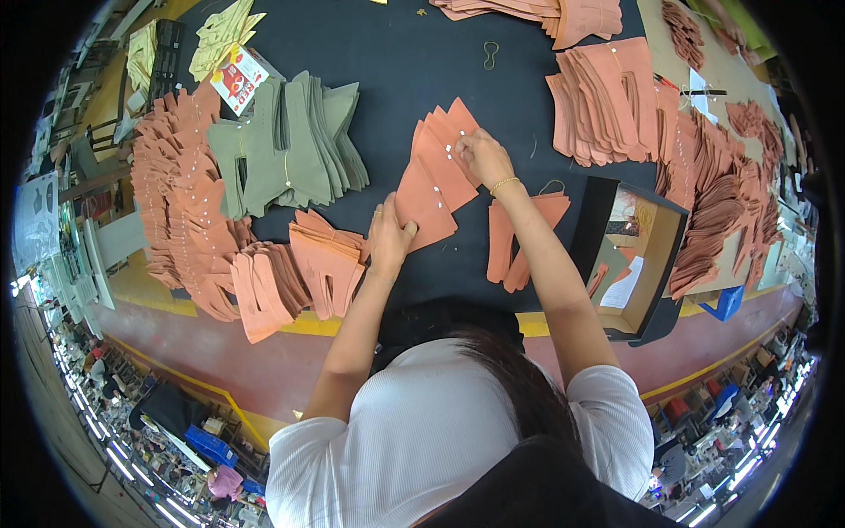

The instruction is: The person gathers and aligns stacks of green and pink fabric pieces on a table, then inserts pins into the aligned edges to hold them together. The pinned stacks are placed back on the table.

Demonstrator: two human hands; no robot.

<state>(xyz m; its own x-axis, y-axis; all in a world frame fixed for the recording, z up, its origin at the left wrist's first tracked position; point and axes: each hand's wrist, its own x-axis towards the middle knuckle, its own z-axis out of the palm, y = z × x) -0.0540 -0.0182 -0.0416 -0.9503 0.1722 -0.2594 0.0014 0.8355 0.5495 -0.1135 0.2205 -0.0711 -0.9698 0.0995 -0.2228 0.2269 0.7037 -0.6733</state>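
Orange cut pieces [429, 211], of fabric or leather, lie fanned out in front of me on the dark tabletop, with small white stickers along their edges. My left hand [389, 238] holds the lower left side of the nearest piece, its thumb on top. Over the upper right edge of the fan, my right hand [486, 160] has its fingertips pinched together beside a white sticker; what they hold, if anything, is too small to make out. A tied bundle of orange pieces [503, 242] lies under my right forearm. More orange bundles [324, 264] sit beside my left hand.
Tied grey-green pieces [304, 145] stand in a pile at left, beside long rows of orange pieces [180, 194] and a red-and-white box [242, 79]. On the right are an open black box [664, 273] and orange stacks [607, 101]. Another person's arm [726, 22] shows at far right.
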